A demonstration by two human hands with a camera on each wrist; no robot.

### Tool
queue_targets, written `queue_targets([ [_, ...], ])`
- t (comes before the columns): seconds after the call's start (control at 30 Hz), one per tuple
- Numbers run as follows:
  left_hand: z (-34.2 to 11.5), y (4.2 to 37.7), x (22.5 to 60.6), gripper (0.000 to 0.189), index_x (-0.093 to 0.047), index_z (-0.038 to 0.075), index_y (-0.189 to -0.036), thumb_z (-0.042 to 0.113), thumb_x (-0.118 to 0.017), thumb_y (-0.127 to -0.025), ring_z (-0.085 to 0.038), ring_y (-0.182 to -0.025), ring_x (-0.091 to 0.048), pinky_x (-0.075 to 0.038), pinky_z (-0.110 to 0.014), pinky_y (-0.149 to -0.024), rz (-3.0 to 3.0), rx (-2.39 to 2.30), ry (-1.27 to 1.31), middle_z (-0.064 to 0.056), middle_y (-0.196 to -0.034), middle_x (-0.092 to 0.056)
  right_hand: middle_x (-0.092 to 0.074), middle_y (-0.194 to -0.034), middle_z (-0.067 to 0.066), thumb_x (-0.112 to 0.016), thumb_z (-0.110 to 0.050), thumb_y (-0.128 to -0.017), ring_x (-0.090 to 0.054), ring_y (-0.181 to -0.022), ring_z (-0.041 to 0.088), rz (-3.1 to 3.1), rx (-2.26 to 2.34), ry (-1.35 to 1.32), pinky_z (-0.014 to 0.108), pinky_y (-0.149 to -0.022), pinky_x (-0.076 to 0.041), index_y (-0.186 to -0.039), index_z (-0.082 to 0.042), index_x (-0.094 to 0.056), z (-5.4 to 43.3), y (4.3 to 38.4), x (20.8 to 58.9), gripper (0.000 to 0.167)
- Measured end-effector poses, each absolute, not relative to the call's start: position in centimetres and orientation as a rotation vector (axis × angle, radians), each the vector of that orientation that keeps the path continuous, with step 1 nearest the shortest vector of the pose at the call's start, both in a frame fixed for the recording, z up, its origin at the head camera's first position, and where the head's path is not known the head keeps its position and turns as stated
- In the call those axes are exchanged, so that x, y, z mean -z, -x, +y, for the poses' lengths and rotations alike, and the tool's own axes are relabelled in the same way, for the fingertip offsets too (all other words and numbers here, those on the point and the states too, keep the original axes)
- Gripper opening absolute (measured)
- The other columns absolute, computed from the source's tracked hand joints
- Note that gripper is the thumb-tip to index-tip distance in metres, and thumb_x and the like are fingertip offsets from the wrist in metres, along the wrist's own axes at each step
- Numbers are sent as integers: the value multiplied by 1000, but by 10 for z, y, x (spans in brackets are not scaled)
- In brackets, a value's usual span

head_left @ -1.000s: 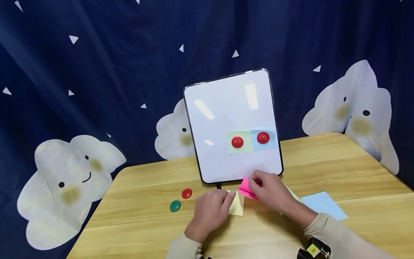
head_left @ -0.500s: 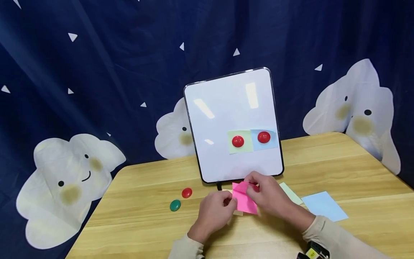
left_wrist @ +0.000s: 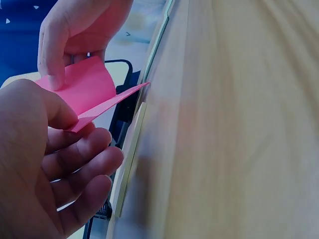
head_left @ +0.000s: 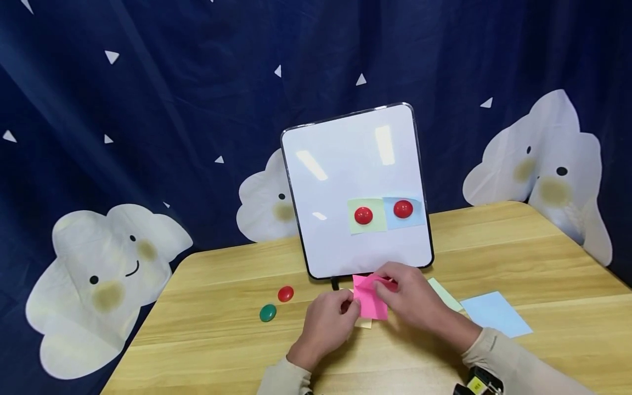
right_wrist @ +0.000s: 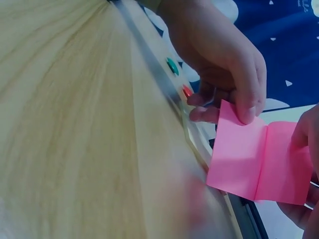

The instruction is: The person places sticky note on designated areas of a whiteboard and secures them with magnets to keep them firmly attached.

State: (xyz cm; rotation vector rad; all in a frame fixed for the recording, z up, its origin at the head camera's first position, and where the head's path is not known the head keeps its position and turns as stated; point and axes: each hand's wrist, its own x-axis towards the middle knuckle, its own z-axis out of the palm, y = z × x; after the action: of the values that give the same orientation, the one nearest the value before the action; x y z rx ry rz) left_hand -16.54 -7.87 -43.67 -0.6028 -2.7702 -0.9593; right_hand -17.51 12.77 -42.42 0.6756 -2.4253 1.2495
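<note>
Both hands hold a pink sticky note above the table, in front of the whiteboard. A crease runs across the note in the right wrist view, where it bends into two panels. My left hand pinches one side between thumb and index finger, its other fingers loosely curled in the left wrist view. At the opposite side my right hand pinches the note with thumb and fingers. Under the note lies a yellow sticky pad, mostly hidden by the note and left hand.
The whiteboard bears a green note and a blue note, each under a red magnet. A red magnet and a green magnet lie left. A green pad and a blue pad lie right.
The right hand has brought the pink note left and down, over the yellow pad. The left hand has lifted off that pad and taken the note's left side.
</note>
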Motion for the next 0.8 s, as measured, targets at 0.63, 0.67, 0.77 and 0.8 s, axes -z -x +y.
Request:
queue_targets([
  [0.63,-78,166,436,35,-59,27,-61,25,-62,-95,-2,-47,-40,-33,-23,-48,-2838,930,560,18,-48,-41,-61,-78,-10,-70,-10,-92,-55,-72,14,-2472,-1326,-468,26,-63,-49,-90,-16,-72,136,183,429,6],
  [0.67,-78,166,436,35,-58,27,-60,25,-62,-95,-2,-47,-40,-33,-23,-47,-2839,924,562,18,-48,-40,-61,-78,-9,-71,-10,-92,-55,-72,14,-2476,-1330,-455,26,-63,-49,-90,-17,-72,136,183,429,8],
  [0.77,-78,166,436,38,-56,27,-58,24,-62,-95,-1,-47,-39,-32,-23,-47,-2832,903,577,18,-47,-38,-61,-77,-9,-70,-10,-92,-55,-71,15,-2478,-1328,-433,26,-61,-49,-89,-17,-72,136,183,430,7],
  [0.8,-78,166,436,38,-55,27,-57,24,-62,-95,-1,-47,-39,-31,-23,-47,-2829,893,584,18,-47,-38,-60,-77,-9,-70,-10,-92,-55,-71,15,-2478,-1325,-428,26,-61,-49,-89,-16,-71,135,184,429,7],
])
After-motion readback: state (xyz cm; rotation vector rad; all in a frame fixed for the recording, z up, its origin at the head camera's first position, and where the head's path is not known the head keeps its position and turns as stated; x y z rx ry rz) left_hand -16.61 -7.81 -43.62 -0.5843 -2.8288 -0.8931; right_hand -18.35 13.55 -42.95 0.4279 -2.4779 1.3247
